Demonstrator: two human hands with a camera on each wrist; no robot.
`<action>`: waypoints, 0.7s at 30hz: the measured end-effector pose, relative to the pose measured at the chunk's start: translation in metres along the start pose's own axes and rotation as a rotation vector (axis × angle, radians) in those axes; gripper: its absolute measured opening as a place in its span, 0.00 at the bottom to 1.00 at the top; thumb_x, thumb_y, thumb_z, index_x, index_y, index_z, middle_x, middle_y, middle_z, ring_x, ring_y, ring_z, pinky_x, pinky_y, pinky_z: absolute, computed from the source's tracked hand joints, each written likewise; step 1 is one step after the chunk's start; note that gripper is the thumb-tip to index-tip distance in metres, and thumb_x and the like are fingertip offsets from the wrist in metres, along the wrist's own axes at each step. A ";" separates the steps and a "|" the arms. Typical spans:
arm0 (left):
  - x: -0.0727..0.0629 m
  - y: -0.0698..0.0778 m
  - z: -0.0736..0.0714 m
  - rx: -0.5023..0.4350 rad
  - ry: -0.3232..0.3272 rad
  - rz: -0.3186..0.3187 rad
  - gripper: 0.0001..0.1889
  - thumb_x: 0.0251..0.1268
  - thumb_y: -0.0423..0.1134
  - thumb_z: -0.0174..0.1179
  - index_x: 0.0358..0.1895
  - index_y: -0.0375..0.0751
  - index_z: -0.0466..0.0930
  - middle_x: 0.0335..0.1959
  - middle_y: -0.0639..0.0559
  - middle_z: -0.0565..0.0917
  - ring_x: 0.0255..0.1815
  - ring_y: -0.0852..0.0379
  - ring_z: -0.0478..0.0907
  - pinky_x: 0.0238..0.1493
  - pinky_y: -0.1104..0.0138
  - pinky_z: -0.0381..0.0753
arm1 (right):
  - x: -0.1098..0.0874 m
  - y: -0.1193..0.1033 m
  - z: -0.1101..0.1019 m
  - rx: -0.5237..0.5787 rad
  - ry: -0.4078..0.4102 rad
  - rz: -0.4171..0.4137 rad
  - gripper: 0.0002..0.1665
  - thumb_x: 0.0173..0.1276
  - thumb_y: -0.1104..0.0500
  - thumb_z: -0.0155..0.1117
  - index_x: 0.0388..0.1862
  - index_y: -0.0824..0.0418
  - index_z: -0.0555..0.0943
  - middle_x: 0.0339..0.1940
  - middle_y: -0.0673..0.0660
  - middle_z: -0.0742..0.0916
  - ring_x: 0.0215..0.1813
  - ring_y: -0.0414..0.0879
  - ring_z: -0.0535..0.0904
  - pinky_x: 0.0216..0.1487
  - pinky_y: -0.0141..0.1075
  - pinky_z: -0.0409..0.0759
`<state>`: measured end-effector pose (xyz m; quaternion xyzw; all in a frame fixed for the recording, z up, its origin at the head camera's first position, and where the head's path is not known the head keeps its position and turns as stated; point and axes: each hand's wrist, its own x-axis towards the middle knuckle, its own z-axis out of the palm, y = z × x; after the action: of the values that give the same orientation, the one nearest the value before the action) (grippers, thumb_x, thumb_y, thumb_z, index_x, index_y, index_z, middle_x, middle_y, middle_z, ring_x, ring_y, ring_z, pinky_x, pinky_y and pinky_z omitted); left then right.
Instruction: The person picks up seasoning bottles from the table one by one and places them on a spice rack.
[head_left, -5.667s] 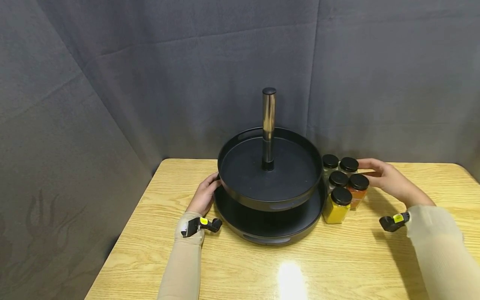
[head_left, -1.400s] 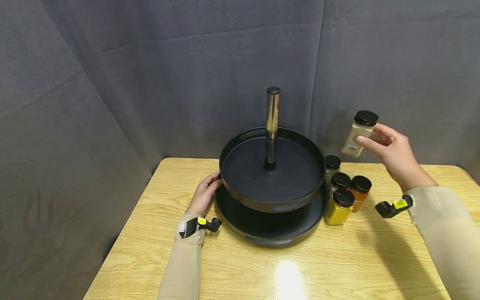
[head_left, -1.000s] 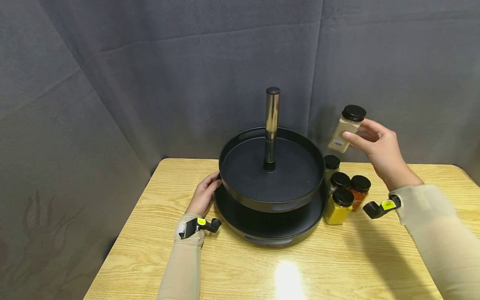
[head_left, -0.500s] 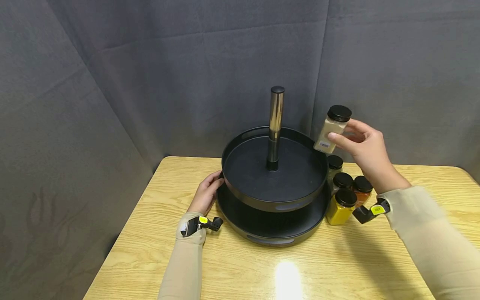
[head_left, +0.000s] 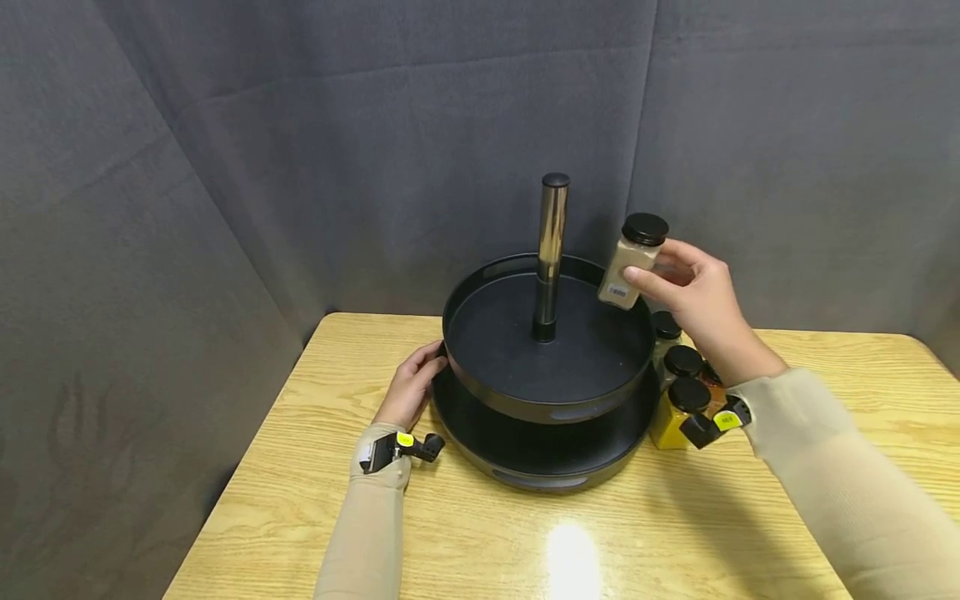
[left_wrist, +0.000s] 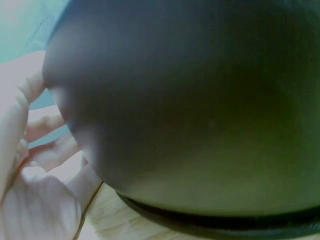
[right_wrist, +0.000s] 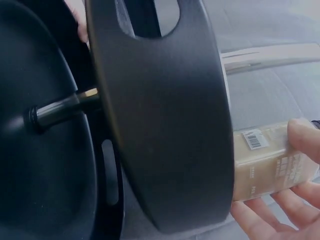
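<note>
My right hand (head_left: 705, 300) pinches a square spice jar (head_left: 628, 265) of beige powder between thumb and fingers. The black-lidded jar hangs tilted above the right side of the upper tray (head_left: 495, 342). In the right wrist view, the jar (right_wrist: 265, 165) shows a barcode label, and the tray's wall hides its bottom end. My left hand (head_left: 411, 385) rests at the left edge of the black two-tier round stand, with its fingers fairly straight in the left wrist view. Whether those fingers touch one tier or both, I cannot tell. A shiny metal post (head_left: 552, 250) rises from the upper tray.
Several black-lidded jars stand close to the stand's right side, among them a yellow one (head_left: 670, 425) and an orange one (head_left: 716, 396) partly hidden by the right wrist. The lower tray (head_left: 540, 458) juts out in front. A grey curtain (head_left: 450, 150) hangs behind the wooden table (head_left: 465, 542).
My right hand has taken the beige jar from the group, lifted it, and carried it left from above the other jars to over the upper tray. The left hand has stayed in place.
</note>
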<state>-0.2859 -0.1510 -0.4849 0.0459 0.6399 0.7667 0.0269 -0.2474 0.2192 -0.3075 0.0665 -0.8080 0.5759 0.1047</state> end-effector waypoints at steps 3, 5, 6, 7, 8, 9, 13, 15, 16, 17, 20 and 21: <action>0.001 0.001 0.001 -0.008 0.001 0.004 0.22 0.76 0.30 0.51 0.71 0.30 0.69 0.69 0.38 0.72 0.59 0.60 0.75 0.59 0.72 0.76 | 0.003 -0.002 0.005 -0.008 0.004 -0.022 0.30 0.68 0.46 0.71 0.66 0.52 0.77 0.48 0.41 0.85 0.50 0.37 0.81 0.48 0.26 0.79; 0.002 0.000 0.001 -0.013 -0.002 0.004 0.22 0.76 0.30 0.51 0.71 0.30 0.69 0.69 0.38 0.72 0.59 0.60 0.75 0.59 0.71 0.77 | 0.005 -0.003 0.008 0.013 -0.002 -0.034 0.28 0.69 0.48 0.71 0.64 0.54 0.77 0.47 0.41 0.85 0.49 0.36 0.82 0.47 0.25 0.81; 0.002 0.000 0.001 -0.011 -0.004 0.005 0.23 0.76 0.30 0.51 0.71 0.30 0.69 0.69 0.38 0.72 0.59 0.60 0.75 0.59 0.71 0.77 | 0.006 -0.003 0.010 0.029 -0.006 -0.036 0.27 0.69 0.49 0.71 0.64 0.55 0.77 0.47 0.42 0.85 0.48 0.36 0.82 0.47 0.25 0.81; 0.002 -0.001 0.002 -0.012 -0.005 0.005 0.23 0.76 0.30 0.51 0.71 0.30 0.69 0.69 0.38 0.73 0.59 0.60 0.75 0.58 0.71 0.77 | 0.006 -0.003 0.011 0.045 -0.011 -0.039 0.26 0.69 0.50 0.71 0.63 0.56 0.77 0.46 0.42 0.84 0.48 0.35 0.82 0.47 0.25 0.82; 0.002 -0.001 0.002 -0.013 -0.004 0.003 0.23 0.76 0.30 0.51 0.71 0.30 0.69 0.68 0.38 0.73 0.59 0.59 0.75 0.58 0.71 0.77 | 0.007 -0.003 0.012 0.059 -0.016 -0.040 0.26 0.69 0.51 0.71 0.63 0.56 0.77 0.46 0.42 0.84 0.48 0.35 0.82 0.47 0.25 0.82; 0.003 -0.001 0.002 -0.012 -0.004 0.004 0.23 0.76 0.30 0.51 0.71 0.30 0.69 0.68 0.38 0.73 0.59 0.59 0.75 0.58 0.71 0.77 | 0.008 -0.003 0.014 0.072 -0.020 -0.040 0.26 0.70 0.52 0.71 0.63 0.57 0.77 0.46 0.42 0.84 0.48 0.35 0.82 0.48 0.25 0.82; 0.002 -0.002 0.002 -0.005 -0.006 0.008 0.23 0.76 0.30 0.51 0.71 0.30 0.68 0.68 0.38 0.73 0.60 0.58 0.74 0.59 0.71 0.77 | 0.011 -0.003 0.018 0.075 -0.028 -0.035 0.28 0.70 0.53 0.70 0.66 0.60 0.75 0.47 0.42 0.83 0.48 0.34 0.82 0.49 0.25 0.82; 0.002 -0.001 0.003 -0.003 -0.008 0.008 0.23 0.76 0.30 0.51 0.71 0.30 0.68 0.69 0.38 0.72 0.61 0.58 0.74 0.59 0.71 0.77 | 0.012 -0.002 0.020 0.048 -0.026 -0.031 0.29 0.71 0.53 0.69 0.67 0.61 0.75 0.48 0.42 0.83 0.49 0.33 0.81 0.49 0.24 0.81; 0.002 -0.001 0.003 -0.004 -0.008 0.006 0.23 0.76 0.30 0.51 0.71 0.30 0.69 0.69 0.38 0.72 0.61 0.57 0.74 0.59 0.71 0.77 | 0.013 -0.001 0.021 0.034 -0.026 -0.026 0.30 0.71 0.52 0.69 0.67 0.61 0.74 0.49 0.43 0.82 0.49 0.33 0.81 0.49 0.24 0.80; 0.001 -0.001 0.003 -0.006 -0.008 0.003 0.23 0.76 0.31 0.51 0.71 0.30 0.69 0.69 0.38 0.72 0.61 0.57 0.74 0.59 0.71 0.77 | 0.014 -0.001 0.022 0.024 -0.027 -0.022 0.30 0.71 0.51 0.69 0.67 0.61 0.74 0.50 0.43 0.82 0.50 0.33 0.81 0.50 0.24 0.80; 0.000 0.000 0.004 -0.008 -0.006 -0.003 0.23 0.76 0.31 0.51 0.71 0.30 0.69 0.70 0.38 0.72 0.61 0.57 0.74 0.58 0.71 0.78 | 0.015 0.002 0.025 0.017 -0.038 0.003 0.32 0.71 0.49 0.69 0.69 0.59 0.74 0.52 0.45 0.82 0.52 0.34 0.80 0.54 0.28 0.80; -0.001 0.000 0.005 -0.010 -0.005 -0.004 0.23 0.76 0.30 0.51 0.71 0.30 0.68 0.70 0.38 0.71 0.61 0.57 0.74 0.58 0.71 0.78 | 0.015 0.002 0.025 0.009 -0.039 0.012 0.32 0.71 0.48 0.68 0.69 0.58 0.73 0.53 0.46 0.82 0.52 0.35 0.80 0.55 0.29 0.80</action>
<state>-0.2844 -0.1465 -0.4839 0.0464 0.6361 0.7696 0.0305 -0.2648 0.1961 -0.3139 0.0736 -0.8076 0.5789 0.0851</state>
